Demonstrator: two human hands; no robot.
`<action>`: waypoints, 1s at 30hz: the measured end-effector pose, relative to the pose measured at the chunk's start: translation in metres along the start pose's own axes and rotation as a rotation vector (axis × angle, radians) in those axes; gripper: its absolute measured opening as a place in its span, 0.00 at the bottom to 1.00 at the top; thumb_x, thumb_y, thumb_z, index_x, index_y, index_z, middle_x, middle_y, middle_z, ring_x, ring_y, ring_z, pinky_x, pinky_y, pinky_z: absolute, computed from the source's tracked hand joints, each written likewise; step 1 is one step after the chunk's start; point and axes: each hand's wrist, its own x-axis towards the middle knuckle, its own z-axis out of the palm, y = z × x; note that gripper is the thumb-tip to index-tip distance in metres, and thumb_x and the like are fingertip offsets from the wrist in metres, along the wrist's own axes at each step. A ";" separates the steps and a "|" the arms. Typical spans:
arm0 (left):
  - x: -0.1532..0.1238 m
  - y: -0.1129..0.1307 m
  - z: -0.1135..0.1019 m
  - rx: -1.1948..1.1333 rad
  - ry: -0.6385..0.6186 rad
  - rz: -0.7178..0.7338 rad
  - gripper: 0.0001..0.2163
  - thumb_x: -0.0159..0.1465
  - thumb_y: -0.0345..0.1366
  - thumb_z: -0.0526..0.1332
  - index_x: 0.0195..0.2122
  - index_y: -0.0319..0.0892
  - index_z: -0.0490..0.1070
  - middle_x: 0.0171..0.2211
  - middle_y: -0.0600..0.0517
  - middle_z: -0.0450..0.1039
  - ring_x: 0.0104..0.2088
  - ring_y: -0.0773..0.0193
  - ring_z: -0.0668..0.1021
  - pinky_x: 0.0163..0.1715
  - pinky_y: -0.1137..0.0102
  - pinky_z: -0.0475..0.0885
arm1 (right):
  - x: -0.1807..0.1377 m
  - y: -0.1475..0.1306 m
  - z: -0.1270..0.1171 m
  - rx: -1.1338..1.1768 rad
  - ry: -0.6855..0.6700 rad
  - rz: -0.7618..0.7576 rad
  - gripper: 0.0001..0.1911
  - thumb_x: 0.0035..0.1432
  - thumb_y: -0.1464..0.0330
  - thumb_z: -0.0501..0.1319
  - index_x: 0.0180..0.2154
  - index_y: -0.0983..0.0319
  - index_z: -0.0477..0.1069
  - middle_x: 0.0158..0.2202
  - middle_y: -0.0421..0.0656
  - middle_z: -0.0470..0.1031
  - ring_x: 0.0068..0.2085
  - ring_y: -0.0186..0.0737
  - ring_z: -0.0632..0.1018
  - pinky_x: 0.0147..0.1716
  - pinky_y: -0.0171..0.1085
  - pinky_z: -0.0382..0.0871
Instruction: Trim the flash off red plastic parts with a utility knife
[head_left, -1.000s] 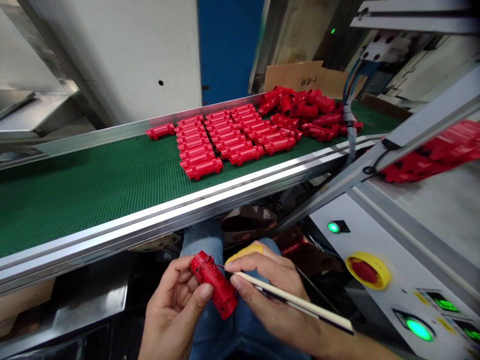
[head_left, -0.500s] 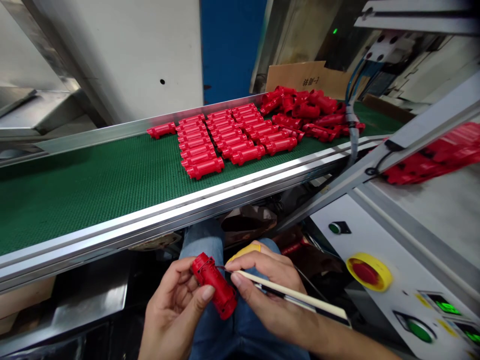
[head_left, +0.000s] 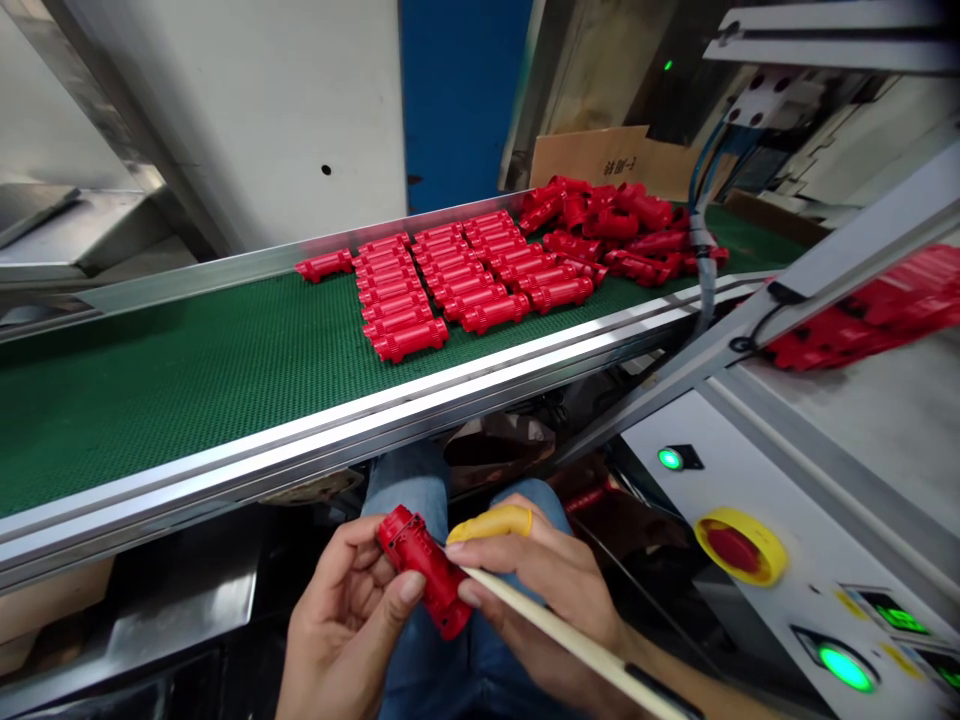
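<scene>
My left hand is shut around a ribbed red plastic cylindrical part, which lies tilted across my fingers. My right hand grips a long cream-coloured stick whose tip rests close against that part. A yellow finger cot covers my right index finger. Both hands are above my denim-clad lap. Many similar red parts lie in neat rows on the green conveyor belt, with a loose heap of red parts behind them.
A metal rail edges the belt just beyond my hands. To the right stand a control panel with a red-and-yellow emergency stop button and green lights, an angled metal frame, and more red parts. Cardboard stands behind the heap.
The stick has swung so its far end points lower and closer to me. My right hand has shifted slightly, and the red part has tilted a little in my left hand.
</scene>
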 end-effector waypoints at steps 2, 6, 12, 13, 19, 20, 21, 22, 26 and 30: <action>-0.001 0.001 0.001 -0.004 0.009 -0.001 0.12 0.63 0.39 0.78 0.47 0.52 0.83 0.39 0.53 0.87 0.38 0.65 0.87 0.40 0.80 0.81 | -0.001 0.002 0.002 -0.002 0.016 -0.024 0.10 0.74 0.72 0.66 0.55 0.62 0.79 0.45 0.48 0.86 0.42 0.41 0.83 0.47 0.40 0.82; -0.001 0.001 0.002 -0.003 0.021 -0.002 0.12 0.63 0.39 0.79 0.46 0.51 0.84 0.38 0.51 0.87 0.38 0.64 0.87 0.40 0.78 0.81 | -0.002 0.002 0.004 0.007 0.012 -0.030 0.14 0.71 0.75 0.66 0.56 0.62 0.79 0.45 0.50 0.86 0.42 0.43 0.82 0.45 0.42 0.82; 0.000 0.001 0.002 0.002 0.023 0.002 0.13 0.62 0.39 0.79 0.46 0.50 0.84 0.38 0.50 0.87 0.38 0.63 0.87 0.39 0.78 0.82 | -0.004 0.003 0.004 0.001 0.014 -0.019 0.13 0.70 0.75 0.66 0.55 0.62 0.79 0.46 0.49 0.85 0.44 0.42 0.82 0.47 0.40 0.81; 0.000 0.001 0.002 0.002 0.026 0.001 0.13 0.62 0.39 0.79 0.46 0.50 0.84 0.38 0.50 0.87 0.38 0.62 0.87 0.39 0.77 0.82 | -0.004 0.003 0.004 -0.010 0.003 -0.002 0.12 0.71 0.74 0.66 0.55 0.62 0.79 0.46 0.49 0.85 0.45 0.43 0.82 0.48 0.40 0.81; 0.000 -0.002 0.002 -0.012 0.033 -0.018 0.13 0.62 0.38 0.79 0.46 0.50 0.83 0.40 0.51 0.87 0.39 0.63 0.87 0.40 0.78 0.82 | -0.005 0.008 0.010 -0.153 -0.071 -0.057 0.11 0.80 0.63 0.59 0.56 0.61 0.73 0.50 0.50 0.86 0.49 0.48 0.83 0.52 0.48 0.77; 0.000 -0.003 0.002 -0.016 0.036 -0.021 0.13 0.62 0.38 0.79 0.46 0.50 0.83 0.40 0.52 0.87 0.39 0.64 0.87 0.40 0.78 0.81 | -0.005 0.008 0.012 -0.193 -0.065 -0.082 0.10 0.80 0.64 0.58 0.56 0.61 0.72 0.50 0.50 0.86 0.48 0.48 0.83 0.51 0.48 0.76; 0.000 -0.003 0.002 -0.020 0.040 -0.023 0.13 0.62 0.38 0.79 0.46 0.51 0.83 0.40 0.52 0.87 0.39 0.64 0.87 0.40 0.79 0.81 | -0.006 0.008 0.014 -0.222 -0.054 -0.093 0.10 0.81 0.65 0.58 0.56 0.60 0.72 0.49 0.49 0.87 0.47 0.48 0.82 0.51 0.49 0.75; 0.000 -0.004 0.002 -0.026 0.042 -0.026 0.13 0.62 0.38 0.79 0.46 0.51 0.83 0.40 0.52 0.87 0.39 0.64 0.87 0.41 0.79 0.81 | -0.007 0.007 0.016 -0.229 -0.044 -0.091 0.09 0.81 0.65 0.58 0.56 0.60 0.72 0.48 0.48 0.87 0.47 0.48 0.82 0.51 0.48 0.75; -0.001 -0.001 0.005 -0.071 0.052 -0.053 0.14 0.61 0.40 0.80 0.47 0.49 0.83 0.41 0.50 0.87 0.40 0.61 0.87 0.40 0.76 0.82 | -0.011 0.004 0.020 -0.063 0.019 0.064 0.11 0.80 0.59 0.60 0.56 0.57 0.74 0.49 0.47 0.87 0.49 0.47 0.84 0.52 0.46 0.77; -0.003 0.004 0.010 -0.098 0.098 -0.094 0.15 0.60 0.42 0.81 0.46 0.49 0.83 0.41 0.50 0.87 0.41 0.60 0.87 0.43 0.75 0.82 | -0.012 0.006 0.020 0.362 0.114 0.420 0.15 0.75 0.54 0.66 0.52 0.56 0.78 0.50 0.47 0.86 0.52 0.44 0.87 0.52 0.39 0.81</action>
